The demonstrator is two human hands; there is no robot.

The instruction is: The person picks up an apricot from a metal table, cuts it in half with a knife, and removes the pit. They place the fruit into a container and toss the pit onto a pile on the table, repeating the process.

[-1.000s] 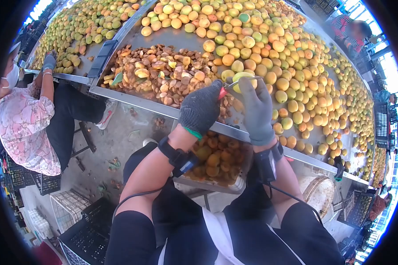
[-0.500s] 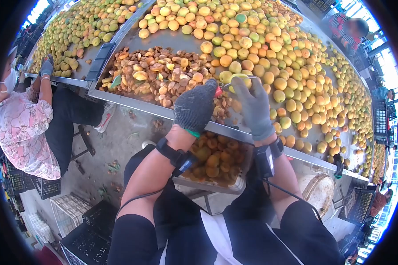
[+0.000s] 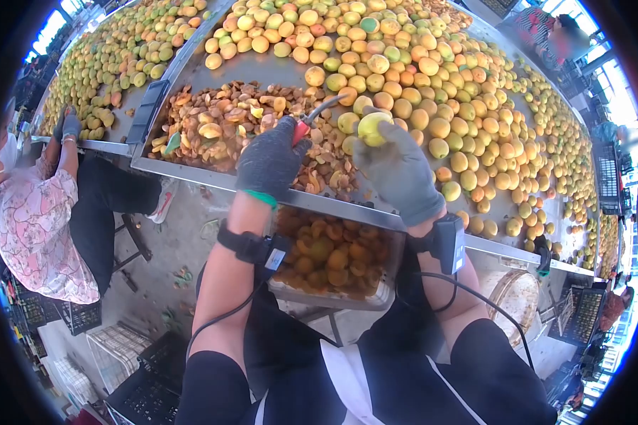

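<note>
My left hand (image 3: 271, 157), in a dark grey glove, is closed around the red handle of a tool (image 3: 324, 108) whose curved metal end points up and to the right. In my right hand (image 3: 398, 166), gloved in lighter grey, a yellow-green apricot (image 3: 373, 129) is held at the fingertips. Tool and fruit are apart. Below my left hand's tool and to its left lies a heap of brown and orange pieces (image 3: 220, 127). Many whole apricots (image 3: 404, 92) cover the metal table (image 3: 262, 67) beyond my right hand.
A clear bin of orange fruit (image 3: 333, 258) sits below the table's front edge (image 3: 191, 173). At the left a co-worker (image 3: 42, 219) sits by another fruit-covered surface. Black crates (image 3: 149, 382) stand lower left; a round white lid or tub (image 3: 514, 301) is lower right.
My left hand has moved left with the tool, away from the fruit. My right hand has shifted slightly down and left, and the apricot now shows more fully.
</note>
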